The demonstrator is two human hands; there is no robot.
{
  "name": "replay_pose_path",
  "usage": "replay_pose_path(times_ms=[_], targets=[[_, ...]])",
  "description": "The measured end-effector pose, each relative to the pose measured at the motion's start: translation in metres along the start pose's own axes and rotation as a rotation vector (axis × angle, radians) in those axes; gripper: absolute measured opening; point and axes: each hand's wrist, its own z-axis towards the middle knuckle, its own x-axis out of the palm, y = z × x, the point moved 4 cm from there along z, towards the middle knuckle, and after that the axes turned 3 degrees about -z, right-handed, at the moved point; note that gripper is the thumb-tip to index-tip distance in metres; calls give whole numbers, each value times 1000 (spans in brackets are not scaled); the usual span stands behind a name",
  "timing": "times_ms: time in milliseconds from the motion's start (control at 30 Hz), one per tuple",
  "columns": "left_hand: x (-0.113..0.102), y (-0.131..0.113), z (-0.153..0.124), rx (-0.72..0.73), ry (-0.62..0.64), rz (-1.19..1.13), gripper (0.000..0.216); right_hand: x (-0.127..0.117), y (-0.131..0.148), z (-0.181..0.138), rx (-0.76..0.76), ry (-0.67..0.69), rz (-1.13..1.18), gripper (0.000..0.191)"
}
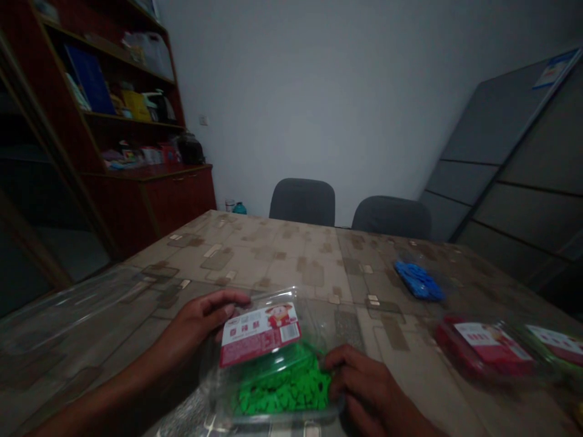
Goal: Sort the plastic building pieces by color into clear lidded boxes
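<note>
A clear plastic box (273, 419) of small green pieces (291, 382) lies at the table's near edge in front of me. Its see-through lid (260, 331), with a white and red label, is tilted over the far part of the box. My left hand (207, 315) grips the lid's upper left edge between thumb and fingers. On the other side, my right hand (359, 382) has its fingers curled on the box's right rim, close against the green pieces. Whether its fingertips also pinch a piece is hidden.
To the right are a labelled box of red pieces (487, 349), another labelled box (555, 343) and a pack of blue pieces (419, 281). A clear plastic sheet or tray (68, 309) lies at the left. Two grey chairs (303, 200) stand beyond the patterned table (282, 255).
</note>
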Motion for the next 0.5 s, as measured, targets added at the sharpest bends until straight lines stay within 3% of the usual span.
replay_pose_path(times_ms=[200,333,400,500], targets=[[-3,24,-8,-18,68,-26,46,-6,5,5,42,-74,36,31],[-2,20,-13,20,88,0,40,-10,1,5,111,-158,61,21],[-2,10,-14,50,67,10,39,-9,-6,4,225,-219,89,23],[-7,-8,-13,116,-32,-12,43,-4,-21,-2,560,-342,187,31]])
